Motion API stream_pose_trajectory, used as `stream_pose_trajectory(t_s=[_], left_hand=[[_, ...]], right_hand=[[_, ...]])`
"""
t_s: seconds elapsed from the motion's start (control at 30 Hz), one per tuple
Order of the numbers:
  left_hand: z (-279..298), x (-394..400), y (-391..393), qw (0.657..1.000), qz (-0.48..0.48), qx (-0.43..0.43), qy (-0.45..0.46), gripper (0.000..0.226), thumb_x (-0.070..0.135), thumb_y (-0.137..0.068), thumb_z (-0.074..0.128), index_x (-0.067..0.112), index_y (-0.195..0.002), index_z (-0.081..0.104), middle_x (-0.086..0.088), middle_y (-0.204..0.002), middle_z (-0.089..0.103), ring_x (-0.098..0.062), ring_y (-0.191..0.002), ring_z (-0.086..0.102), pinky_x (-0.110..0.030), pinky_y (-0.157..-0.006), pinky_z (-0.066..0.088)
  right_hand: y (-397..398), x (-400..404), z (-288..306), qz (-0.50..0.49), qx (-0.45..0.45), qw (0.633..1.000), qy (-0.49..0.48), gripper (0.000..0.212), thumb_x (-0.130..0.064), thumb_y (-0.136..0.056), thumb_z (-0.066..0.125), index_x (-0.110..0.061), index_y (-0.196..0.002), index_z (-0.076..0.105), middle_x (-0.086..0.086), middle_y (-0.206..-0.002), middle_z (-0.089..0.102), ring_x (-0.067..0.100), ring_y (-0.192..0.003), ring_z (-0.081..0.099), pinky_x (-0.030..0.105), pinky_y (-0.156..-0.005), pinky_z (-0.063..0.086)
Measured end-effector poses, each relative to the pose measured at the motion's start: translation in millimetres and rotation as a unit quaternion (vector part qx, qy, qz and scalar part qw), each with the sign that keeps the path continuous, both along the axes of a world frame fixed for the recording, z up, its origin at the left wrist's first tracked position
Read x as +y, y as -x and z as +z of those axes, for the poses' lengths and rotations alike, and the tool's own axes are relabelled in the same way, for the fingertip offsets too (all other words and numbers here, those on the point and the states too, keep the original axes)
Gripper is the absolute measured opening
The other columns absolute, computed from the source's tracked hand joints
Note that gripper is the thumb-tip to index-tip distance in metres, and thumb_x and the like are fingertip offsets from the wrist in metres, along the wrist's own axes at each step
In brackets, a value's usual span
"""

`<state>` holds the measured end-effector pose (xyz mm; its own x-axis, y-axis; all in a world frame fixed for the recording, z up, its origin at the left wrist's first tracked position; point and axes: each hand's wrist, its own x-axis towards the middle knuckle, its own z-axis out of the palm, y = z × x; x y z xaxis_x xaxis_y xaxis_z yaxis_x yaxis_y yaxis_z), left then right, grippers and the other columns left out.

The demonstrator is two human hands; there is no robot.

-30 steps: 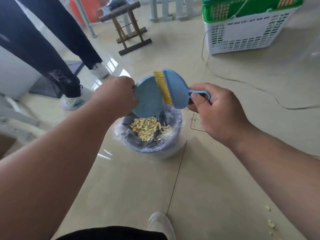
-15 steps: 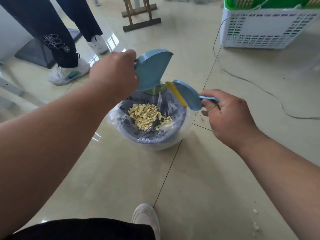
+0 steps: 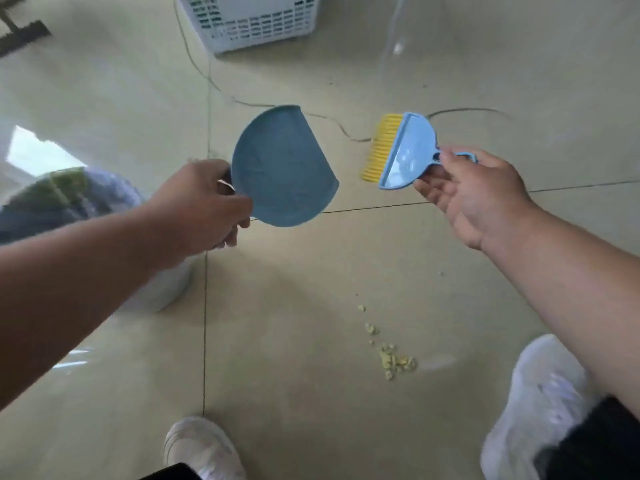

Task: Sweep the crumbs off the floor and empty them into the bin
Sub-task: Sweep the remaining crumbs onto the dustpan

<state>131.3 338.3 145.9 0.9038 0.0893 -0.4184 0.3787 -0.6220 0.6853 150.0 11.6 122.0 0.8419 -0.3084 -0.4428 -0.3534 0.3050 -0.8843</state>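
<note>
Head view: brush (image 3: 405, 150) bristles leftward, handle right, in right hand (image 3: 474, 195).

Soft, even daylight is filling the scene; the glossy beige tiled floor (image 3: 311, 393) is throwing back a bright window-shaped glare patch at the left edge; faint shadows are lying under both forearms; motion blur is smearing the white sneakers (image 3: 540, 393) and the plastic-lined round bin (image 3: 69, 199); wide-angle distortion is bending the white perforated plastic basket (image 3: 256, 22) at the top edge.
</note>
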Motion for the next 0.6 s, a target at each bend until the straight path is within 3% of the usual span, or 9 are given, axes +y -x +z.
stream_pose_trajectory(t_s=[0.13,0.27,0.4,0.47,0.53,0.6], left_hand=[[-39,-71,-11,0.995,-0.015,0.079,0.053,0.012,0.002,-0.090,0.056,0.000,-0.092,0.067,-0.003,-0.054,0.067,-0.018,-0.038,0.056,-0.022,-0.040,0.040],[-84,-131,-12,0.987,-0.020,0.128,0.095,0.011,0.004,-0.089,0.058,0.002,-0.088,0.068,-0.013,-0.069,0.070,-0.025,-0.047,0.058,-0.028,-0.047,0.045],[-132,-167,-1,0.977,-0.027,0.186,0.097,0.009,0.004,-0.089,0.058,0.004,-0.086,0.067,-0.012,-0.069,0.068,-0.025,-0.046,0.057,-0.027,-0.044,0.043],[-150,-176,7,0.974,-0.040,0.208,0.081,0.010,0.005,-0.090,0.058,0.003,-0.084,0.066,-0.009,-0.060,0.067,-0.022,-0.040,0.054,-0.024,-0.041,0.041],[-164,-178,13,0.971,-0.054,0.226,0.056,0.012,0.004,-0.092,0.057,0.002,-0.083,0.065,-0.004,-0.047,0.062,-0.018,-0.034,0.050,-0.022,-0.036,0.037],[-175,-177,18,0.969,-0.057,0.238,0.041,0.012,0.003,-0.092,0.056,0.001,-0.083,0.064,-0.002,-0.042,0.059,-0.017,-0.031,0.048,-0.021,-0.033,0.035]], right_hand=[[11,-80,-28,-0.072,0.036,0.996,-0.050,0.006,-0.004,-0.098,0.064,-0.008,-0.094,0.065,0.013,-0.087,0.074,0.021,-0.077,0.074,0.029,-0.072,0.061],[22,-143,-75,-0.093,0.099,0.991,0.003,0.014,0.000,-0.091,0.070,-0.014,-0.092,0.068,0.005,-0.084,0.074,0.013,-0.071,0.071,0.023,-0.057,0.055],[33,-193,-127,-0.098,0.165,0.967,0.171,0.009,-0.010,-0.073,0.074,-0.013,-0.081,0.071,0.009,-0.089,0.075,0.026,-0.087,0.076,0.037,-0.075,0.061],[41,-209,-147,-0.034,0.193,0.932,0.305,0.016,-0.020,-0.070,0.069,-0.012,-0.083,0.073,0.006,-0.081,0.073,0.025,-0.079,0.074,0.035,-0.068,0.058],[47,-217,-161,0.059,0.193,0.883,0.425,0.017,-0.020,-0.077,0.062,-0.009,-0.089,0.068,0.005,-0.075,0.065,0.024,-0.067,0.061,0.026,-0.057,0.045],[50,-220,-176,0.121,0.168,0.841,0.500,0.012,-0.016,-0.083,0.061,-0.011,-0.094,0.064,0.006,-0.081,0.063,0.026,-0.072,0.057,0.027,-0.058,0.040]])
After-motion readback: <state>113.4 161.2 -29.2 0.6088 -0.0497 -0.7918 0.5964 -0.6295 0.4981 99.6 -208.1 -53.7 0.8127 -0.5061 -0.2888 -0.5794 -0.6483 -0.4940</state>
